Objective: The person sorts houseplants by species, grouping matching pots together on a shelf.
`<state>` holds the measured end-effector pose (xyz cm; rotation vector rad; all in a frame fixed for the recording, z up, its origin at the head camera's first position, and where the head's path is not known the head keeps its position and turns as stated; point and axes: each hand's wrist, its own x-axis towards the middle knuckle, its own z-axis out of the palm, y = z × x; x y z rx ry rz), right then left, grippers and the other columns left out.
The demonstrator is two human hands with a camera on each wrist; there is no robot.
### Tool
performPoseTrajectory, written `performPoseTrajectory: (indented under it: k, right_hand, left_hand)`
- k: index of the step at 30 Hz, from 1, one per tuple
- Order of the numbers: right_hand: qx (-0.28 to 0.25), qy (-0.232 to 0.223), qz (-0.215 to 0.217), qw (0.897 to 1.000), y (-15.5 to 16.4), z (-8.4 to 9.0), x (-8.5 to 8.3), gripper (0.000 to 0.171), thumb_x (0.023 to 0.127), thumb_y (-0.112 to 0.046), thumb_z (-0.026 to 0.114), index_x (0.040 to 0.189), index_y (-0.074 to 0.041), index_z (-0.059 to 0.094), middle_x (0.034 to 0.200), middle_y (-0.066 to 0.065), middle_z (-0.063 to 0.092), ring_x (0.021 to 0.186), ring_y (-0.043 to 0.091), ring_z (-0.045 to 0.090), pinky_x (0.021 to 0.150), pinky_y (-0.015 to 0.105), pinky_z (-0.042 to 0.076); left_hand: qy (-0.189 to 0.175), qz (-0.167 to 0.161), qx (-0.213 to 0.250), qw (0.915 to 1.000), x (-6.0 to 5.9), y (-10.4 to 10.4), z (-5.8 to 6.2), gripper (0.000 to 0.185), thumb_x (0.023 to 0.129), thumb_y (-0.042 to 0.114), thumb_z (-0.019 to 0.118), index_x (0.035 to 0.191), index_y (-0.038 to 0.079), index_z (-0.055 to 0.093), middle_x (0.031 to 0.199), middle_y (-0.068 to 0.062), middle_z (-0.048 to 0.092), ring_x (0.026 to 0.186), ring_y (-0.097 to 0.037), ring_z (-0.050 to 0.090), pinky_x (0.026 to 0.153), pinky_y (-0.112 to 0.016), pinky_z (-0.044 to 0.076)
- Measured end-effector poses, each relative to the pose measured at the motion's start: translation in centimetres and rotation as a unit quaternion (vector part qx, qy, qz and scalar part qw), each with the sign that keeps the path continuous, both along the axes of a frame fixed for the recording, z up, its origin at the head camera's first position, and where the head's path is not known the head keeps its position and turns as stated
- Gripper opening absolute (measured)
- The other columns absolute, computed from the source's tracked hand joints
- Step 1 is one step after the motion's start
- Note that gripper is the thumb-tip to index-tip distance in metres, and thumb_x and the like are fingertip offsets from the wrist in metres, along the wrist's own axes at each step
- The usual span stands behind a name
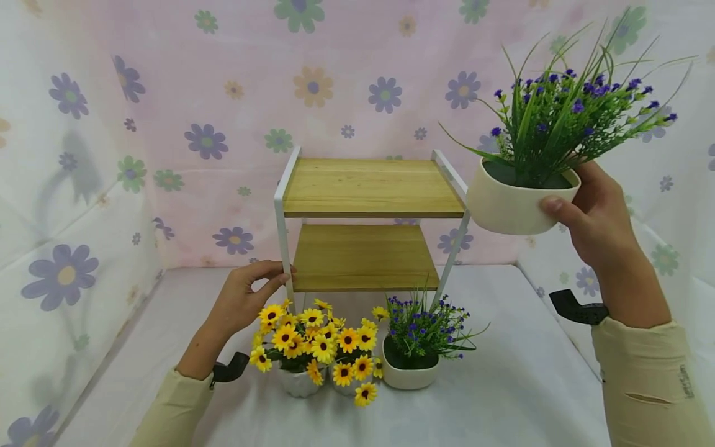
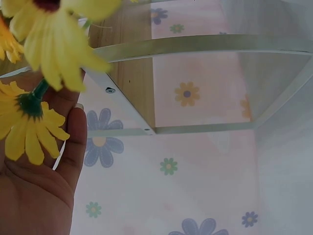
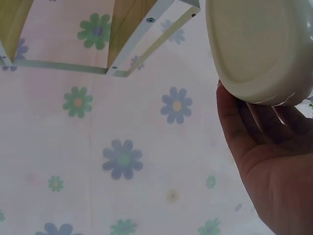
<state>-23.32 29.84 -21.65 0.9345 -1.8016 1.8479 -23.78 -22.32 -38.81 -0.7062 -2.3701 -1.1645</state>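
Observation:
High at the right of the head view, my right hand (image 1: 606, 217) grips a cream oval pot with purple flowers and long grass (image 1: 522, 202), thumb on its near side. The right wrist view shows that pot's underside (image 3: 254, 44) above my fingers. A two-tier shelf (image 1: 371, 186) with wooden boards and a white frame stands at the middle. My left hand (image 1: 240, 295) pinches its left front post between thumb and fingers. In the left wrist view, yellow flowers (image 2: 36, 117) partly cover that hand, hiding its fingertips.
Two white pots of yellow flowers (image 1: 301, 382) (image 1: 345, 388) stand before the shelf. Beside them sits a second cream pot with purple flowers (image 1: 410, 375). White cloth (image 1: 491, 397) covers the table; flower-patterned cloth (image 1: 346, 99) hangs behind and at both sides.

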Motion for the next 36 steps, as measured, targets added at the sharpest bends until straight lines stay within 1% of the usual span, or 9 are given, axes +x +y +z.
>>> performPoseTrajectory:
  k: [2,6,8,10,13,16,18,27,36]
  right_hand:
    - [-0.003,0.005,0.001,1.000,-0.6,0.5,-0.3,0.061,0.090,0.003,0.078,0.147,0.001,0.055,0.134,0.019,0.063,0.112,0.026,0.067,0.091,0.026,0.061]
    - [-0.007,0.008,0.000,1.000,-1.8,1.3,-1.2,0.058,0.090,-0.001,0.079,0.145,0.001,0.058,0.132,0.019,0.063,0.110,0.026,0.067,0.091,0.026,0.061]
    - [-0.006,0.006,0.001,1.000,-2.3,1.7,-1.5,0.059,0.090,-0.004,0.080,0.145,0.000,0.058,0.133,0.020,0.063,0.110,0.026,0.067,0.091,0.026,0.061]
    - [-0.005,0.002,0.000,1.000,-2.9,2.1,-1.9,0.059,0.089,-0.007,0.082,0.143,0.000,0.059,0.132,0.020,0.064,0.109,0.027,0.068,0.091,0.025,0.061]
    - [-0.002,-0.005,0.005,1.000,-3.7,2.6,-2.3,0.059,0.088,-0.009,0.083,0.142,-0.001,0.060,0.133,0.019,0.064,0.111,0.028,0.067,0.092,0.025,0.060]
    - [0.005,-0.005,0.010,1.000,-4.4,2.8,-2.7,0.056,0.090,-0.009,0.082,0.141,-0.002,0.061,0.133,0.019,0.064,0.112,0.029,0.067,0.095,0.025,0.059]
    - [0.015,-0.003,0.018,1.000,-4.9,3.1,-3.1,0.055,0.092,-0.008,0.081,0.143,-0.003,0.060,0.136,0.019,0.063,0.114,0.030,0.066,0.097,0.025,0.059]
    - [0.061,-0.010,0.029,0.998,-6.7,3.4,-5.1,0.057,0.097,-0.018,0.077,0.149,-0.009,0.056,0.141,0.015,0.061,0.121,0.030,0.063,0.102,0.027,0.056]
    - [0.130,-0.029,-0.025,0.991,-7.9,2.8,-6.9,0.060,0.098,-0.019,0.071,0.155,-0.019,0.051,0.145,0.011,0.061,0.126,0.026,0.064,0.107,0.032,0.054]
  left_hand:
    - [-0.002,-0.001,0.000,1.0000,0.0,0.0,0.0,0.021,0.105,0.008,0.067,0.121,0.014,0.079,0.112,0.002,0.080,0.104,-0.013,0.074,0.094,-0.044,0.061]
    - [-0.005,-0.002,0.002,1.0000,0.1,0.0,0.0,0.021,0.105,0.008,0.068,0.121,0.014,0.079,0.111,0.002,0.080,0.103,-0.013,0.074,0.095,-0.032,0.059]
    - [-0.005,-0.001,0.001,1.0000,0.1,0.0,-0.1,0.021,0.105,0.009,0.068,0.121,0.014,0.079,0.111,0.003,0.080,0.103,-0.013,0.074,0.094,-0.030,0.058]
    - [-0.005,0.000,0.001,1.0000,0.2,0.0,-0.1,0.021,0.105,0.009,0.068,0.121,0.015,0.079,0.111,0.003,0.080,0.103,-0.013,0.074,0.095,-0.032,0.059]
    - [-0.005,0.002,0.000,1.0000,0.2,0.1,0.0,0.021,0.105,0.009,0.068,0.122,0.015,0.079,0.112,0.003,0.080,0.104,-0.014,0.074,0.095,-0.044,0.060]
    - [-0.007,0.000,0.002,1.0000,0.2,0.1,0.0,0.021,0.105,0.008,0.067,0.122,0.014,0.079,0.113,0.001,0.080,0.104,-0.016,0.074,0.095,-0.055,0.060]
    - [-0.008,-0.003,0.004,1.0000,0.2,0.2,0.1,0.022,0.105,0.008,0.067,0.122,0.013,0.079,0.113,0.000,0.080,0.104,-0.017,0.074,0.095,-0.058,0.059]
    - [-0.005,0.003,0.001,1.0000,0.2,0.0,0.0,0.021,0.104,0.008,0.068,0.122,0.014,0.079,0.112,0.002,0.080,0.104,-0.016,0.073,0.094,-0.057,0.059]
    - [-0.001,0.000,0.004,1.0000,0.1,0.1,0.0,0.021,0.105,0.008,0.067,0.122,0.013,0.079,0.112,0.000,0.080,0.104,-0.018,0.074,0.094,-0.058,0.059]
